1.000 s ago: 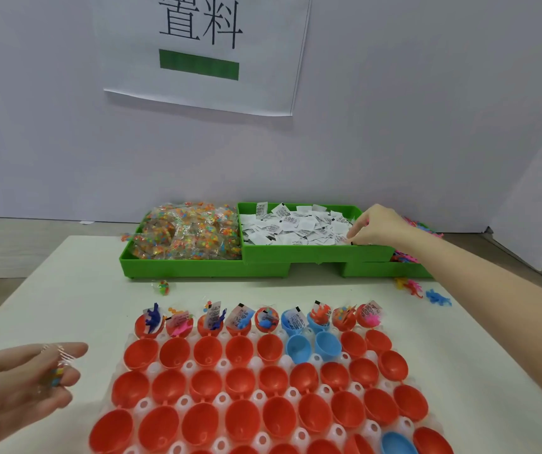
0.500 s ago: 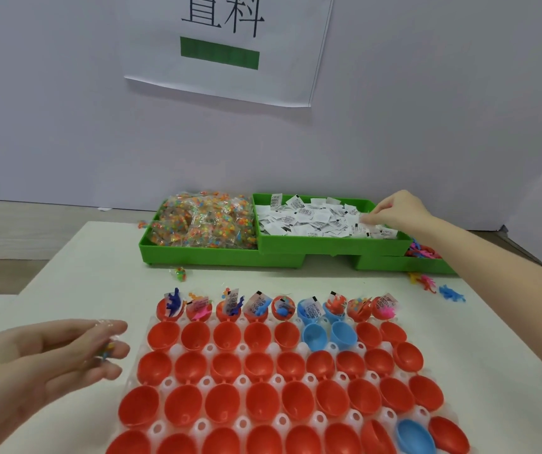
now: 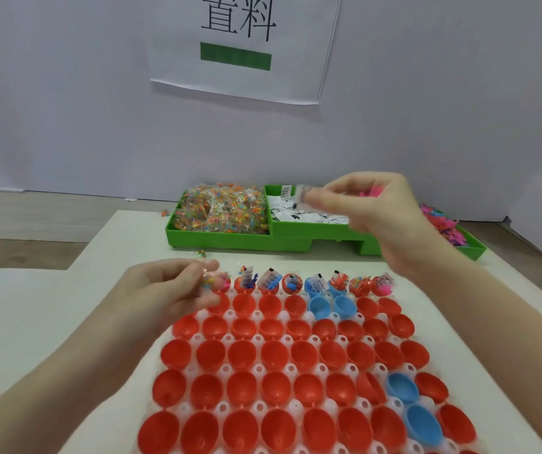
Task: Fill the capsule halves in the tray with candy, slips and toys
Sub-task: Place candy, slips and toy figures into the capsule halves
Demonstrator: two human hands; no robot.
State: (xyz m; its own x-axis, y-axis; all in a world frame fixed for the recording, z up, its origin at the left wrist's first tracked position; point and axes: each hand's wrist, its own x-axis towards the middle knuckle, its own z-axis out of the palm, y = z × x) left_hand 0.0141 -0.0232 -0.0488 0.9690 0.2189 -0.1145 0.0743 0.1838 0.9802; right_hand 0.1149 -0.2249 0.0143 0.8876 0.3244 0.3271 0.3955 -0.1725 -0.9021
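Left hand (image 3: 178, 290) pinches candy packet (image 3: 209, 282) over far-left row-2 capsule half (image 3: 219, 303); right hand (image 3: 371, 208) pinches slip (image 3: 300, 194), pink toy (image 3: 372, 191) in curled fingers; drop each centred, release low.

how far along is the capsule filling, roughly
Early. Only the far row of capsule halves looks filled, with slips and toys sticking out. In hand: the left hand pinches a candy packet over the tray's far-left corner, and the right hand carries a slip. Left: every nearer row sits empty.
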